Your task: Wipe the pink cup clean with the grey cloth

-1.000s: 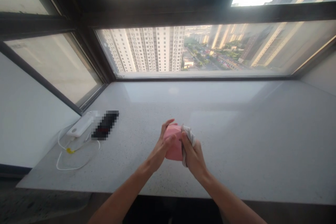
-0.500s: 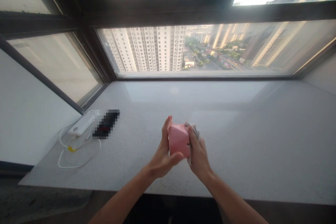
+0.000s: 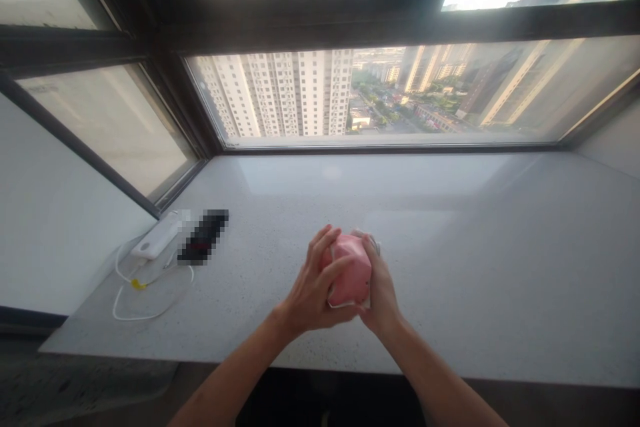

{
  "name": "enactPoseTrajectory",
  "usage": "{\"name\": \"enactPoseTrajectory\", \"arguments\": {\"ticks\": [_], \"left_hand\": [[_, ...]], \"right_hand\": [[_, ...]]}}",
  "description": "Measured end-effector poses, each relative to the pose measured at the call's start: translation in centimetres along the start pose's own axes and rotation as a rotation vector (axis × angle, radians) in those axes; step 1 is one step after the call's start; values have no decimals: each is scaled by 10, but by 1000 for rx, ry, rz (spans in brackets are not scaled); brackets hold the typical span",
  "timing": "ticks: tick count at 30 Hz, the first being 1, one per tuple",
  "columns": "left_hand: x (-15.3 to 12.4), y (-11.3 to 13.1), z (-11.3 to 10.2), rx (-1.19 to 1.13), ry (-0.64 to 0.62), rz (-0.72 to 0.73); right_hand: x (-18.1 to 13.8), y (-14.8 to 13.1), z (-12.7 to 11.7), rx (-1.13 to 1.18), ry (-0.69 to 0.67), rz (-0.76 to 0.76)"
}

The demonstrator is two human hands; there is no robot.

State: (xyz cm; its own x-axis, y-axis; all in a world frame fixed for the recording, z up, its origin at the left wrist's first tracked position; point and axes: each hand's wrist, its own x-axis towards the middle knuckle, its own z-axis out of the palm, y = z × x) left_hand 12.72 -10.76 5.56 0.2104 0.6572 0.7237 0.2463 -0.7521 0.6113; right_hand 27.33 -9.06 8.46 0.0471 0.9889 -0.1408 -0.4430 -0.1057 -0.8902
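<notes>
A pink, angular, block-like thing (image 3: 354, 280) is held between my two hands, above the grey-white sill; its exact kind I cannot make out. It has a pale rim along its lower left edge and small dark marks on its right side. My left hand (image 3: 311, 287) wraps the left side, with fingers over the top and the thumb side near its lower edge. My right hand (image 3: 383, 287) is closed against the right side. Behind the right fingers shows a bit of something whitish-grey and ridged (image 3: 374, 244), mostly hidden.
On the left of the speckled sill (image 3: 480, 267) lie a white oblong device (image 3: 156, 237), a blurred-out dark object (image 3: 203, 237) and a looped white cable (image 3: 131, 318) with a yellow piece (image 3: 138, 284). Dark-framed windows (image 3: 310, 27) rise behind and at the left.
The pink thing has turned and shifted slightly right. My left fingers have moved from its left edge to wrap over its top and front. Less of the whitish-grey ridged thing shows.
</notes>
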Motion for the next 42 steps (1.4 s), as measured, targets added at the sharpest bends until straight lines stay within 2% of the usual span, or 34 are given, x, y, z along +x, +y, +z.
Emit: {"name": "enactPoseTrajectory", "arguments": {"ticks": [1, 2, 5, 6, 7, 8, 11, 12, 13, 14, 16, 17, 18, 19, 20, 21, 23, 24, 25, 26, 27, 29, 30, 31, 32, 33, 36, 37, 38, 39, 42], "left_hand": [[0, -1, 1, -29, 27, -23], [0, 0, 3, -121, 63, -129], [2, 8, 5, -527, 88, -626], [2, 10, 4, -596, 58, -717], [2, 9, 3, -592, 29, -723], [1, 8, 1, -519, 8, -645], [-2, 0, 1, -127, 0, -196], [-3, -1, 2, -55, 20, -106], [-3, 1, 4, -59, 53, -104], [-3, 4, 6, -136, 90, -187], [-2, 13, 8, -433, 132, -534], [-2, 18, 8, -576, 111, -691], [-1, 21, 6, -659, 87, -784], [-1, 21, 4, -667, 66, -790], [-1, 20, 1, -594, 52, -707], [-1, 17, -2, -458, 41, -553], [-1, 9, -4, -133, 17, -177], [-2, 6, -4, -18, 14, -31], [-2, 6, -2, 32, 30, 49], [-2, 8, 1, 8, 66, 39], [-3, 11, 4, -83, 112, -59], [-5, 19, 8, -374, 151, -391], [-5, 22, 9, -503, 132, -544], [-6, 22, 8, -563, 109, -613], [-6, 20, 6, -548, 87, -594], [-7, 16, 4, -458, 69, -488], [-7, 3, -1, -69, 52, -23], [-7, 2, 0, -23, 62, 51], [-7, 4, 1, -51, 86, 41], [-8, 8, 3, -147, 117, -49], [-9, 25, 7, -564, 126, -527]], "right_hand": [[1, 1, -2, -43, -34, -44], [3, 3, -5, -112, -102, -112], [8, 4, -16, -321, -336, -302], [9, 2, -18, -346, -361, -312], [9, 1, -17, -339, -348, -284], [9, 0, -15, -298, -298, -229], [4, 0, -4, -106, -90, -65], [3, 1, -3, -79, -54, -55], [2, 2, -3, -86, -55, -77], [2, 4, -5, -128, -96, -124], [3, 5, -11, -260, -248, -237], [3, 4, -14, -309, -316, -271], [4, 3, -15, -325, -351, -272], [4, 2, -14, -307, -343, -235], [3, 0, -12, -256, -292, -172], [2, -1, -8, -187, -220, -100], [-2, -3, 0, -63, -75, -13], [-3, -3, 2, -42, -39, -23], [-4, -3, 3, -60, -47, -78], [-5, -3, 2, -108, -96, -161], [-4, -3, -1, -166, -168, -253], [-1, -4, -8, -265, -324, -405], [1, -5, -11, -292, -380, -435], [1, -6, -13, -301, -402, -424], [1, -7, -13, -293, -388, -378], [0, -7, -12, -269, -347, -310], [-6, -4, -4, -117, -137, -115], [-8, -3, -2, -93, -106, -111], [-9, -3, -2, -102, -124, -156], [-9, -4, -3, -138, -190, -247], [-5, -9, -7, -291, -453, -578]]}}
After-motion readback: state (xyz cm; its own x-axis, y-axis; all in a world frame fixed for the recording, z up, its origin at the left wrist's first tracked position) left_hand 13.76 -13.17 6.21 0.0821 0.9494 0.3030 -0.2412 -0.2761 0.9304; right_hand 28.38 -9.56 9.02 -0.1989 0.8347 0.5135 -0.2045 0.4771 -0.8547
